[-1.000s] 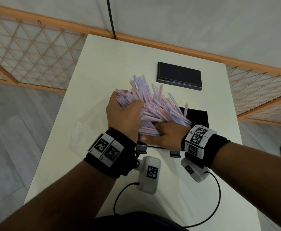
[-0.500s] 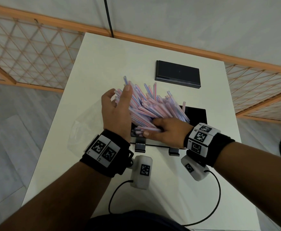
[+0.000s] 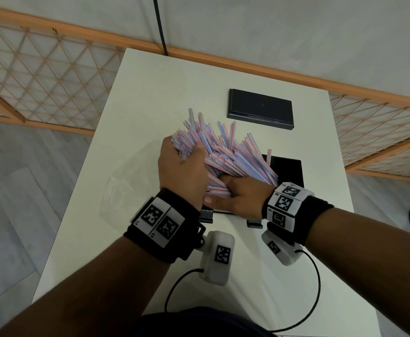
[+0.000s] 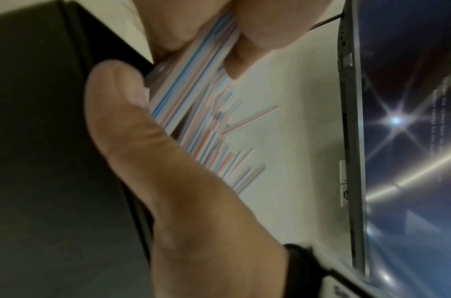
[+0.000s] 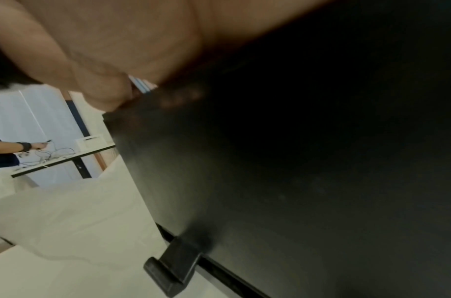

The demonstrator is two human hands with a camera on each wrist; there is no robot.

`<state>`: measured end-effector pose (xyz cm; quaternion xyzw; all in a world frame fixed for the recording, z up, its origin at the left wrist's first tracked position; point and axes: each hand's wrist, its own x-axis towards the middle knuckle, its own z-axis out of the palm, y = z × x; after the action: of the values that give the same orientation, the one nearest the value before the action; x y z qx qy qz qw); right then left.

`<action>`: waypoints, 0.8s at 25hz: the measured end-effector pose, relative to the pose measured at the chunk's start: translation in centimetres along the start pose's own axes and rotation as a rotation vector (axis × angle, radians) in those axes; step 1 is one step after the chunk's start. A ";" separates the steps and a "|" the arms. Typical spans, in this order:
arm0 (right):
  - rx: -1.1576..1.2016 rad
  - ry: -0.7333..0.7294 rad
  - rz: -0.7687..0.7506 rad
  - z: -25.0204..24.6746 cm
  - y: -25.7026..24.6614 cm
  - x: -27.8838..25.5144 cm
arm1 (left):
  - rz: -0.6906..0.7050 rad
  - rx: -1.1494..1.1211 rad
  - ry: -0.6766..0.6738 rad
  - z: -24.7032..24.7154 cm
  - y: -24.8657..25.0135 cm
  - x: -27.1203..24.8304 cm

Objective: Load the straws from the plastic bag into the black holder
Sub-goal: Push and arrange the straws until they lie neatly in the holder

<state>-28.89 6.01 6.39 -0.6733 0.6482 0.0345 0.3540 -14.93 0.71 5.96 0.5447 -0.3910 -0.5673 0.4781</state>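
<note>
A thick bundle of pink-and-blue striped straws (image 3: 230, 152) slants up and away out of the open black holder (image 3: 290, 171). My left hand (image 3: 182, 166) grips the bundle's left side, thumb and fingers wrapped round it. In the left wrist view the straws (image 4: 193, 84) pass between my thumb (image 4: 122, 121) and my curled fingers. My right hand (image 3: 240, 198) holds the straws' near ends at the holder's front edge, fingers tucked in among them. The right wrist view is mostly the holder's dark wall (image 5: 296, 181). The clear plastic bag (image 3: 126, 188) lies flat to the left.
The holder's black lid (image 3: 259, 109) lies on the white table (image 3: 150, 98) behind the straws. Wrist-camera cables (image 3: 315, 283) trail over the table's near part. A wooden lattice fence (image 3: 41, 76) runs behind the table. A lit screen (image 4: 403, 121) stands to one side.
Half a second ago my left hand was open with its fingers straight against the bundle; now it has wrapped round the straws again. The right hand has stayed at the near ends.
</note>
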 end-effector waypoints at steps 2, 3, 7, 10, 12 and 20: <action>-0.020 0.043 0.042 0.1 0.5 0.1 | -0.003 -0.098 -0.029 0.0 0.1 -0.1; -0.027 0.074 0.056 0.1 0.9 0.3 | 0.014 -0.117 -0.042 -0.1 0.0 0.1; -0.091 0.147 0.088 0.0 1.6 -0.4 | 0.026 0.018 -0.084 -0.6 -1.1 1.0; -0.127 0.260 0.021 -0.3 2.6 -2.3 | -0.110 -0.053 -0.055 -0.7 -1.6 0.9; -0.101 0.265 0.012 -0.3 3.4 -3.5 | -0.122 -0.077 -0.077 -0.6 -2.2 0.8; -0.068 0.069 0.156 0.6 3.6 -3.4 | -0.061 0.053 -0.045 0.0 -2.9 0.8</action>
<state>-32.39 9.55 6.10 -0.6333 0.7087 0.0608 0.3048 -15.24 0.60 2.98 0.5559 -0.3996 -0.5831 0.4374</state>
